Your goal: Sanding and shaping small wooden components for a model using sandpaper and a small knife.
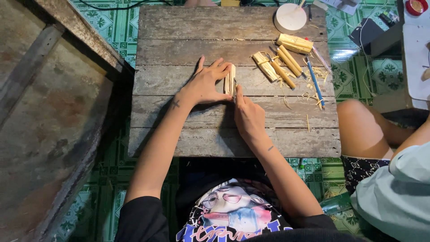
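On a weathered plank table point(179, 54), my left hand point(207, 83) presses down on a small bundle of pale bamboo strips point(230, 79), fingers spread over it. My right hand point(249, 117) sits just below and to the right of the bundle. It pinches a thin blade or stick whose tip touches the bundle's lower right edge.
More bamboo pieces point(286, 60), a tied bundle point(265, 65), a blue pen point(315, 81) and shavings lie at the table's right. A round wooden disc point(290, 17) sits at the far edge. Another person's bare knee point(363, 130) is close at right. A grey metal panel point(45, 125) stands left.
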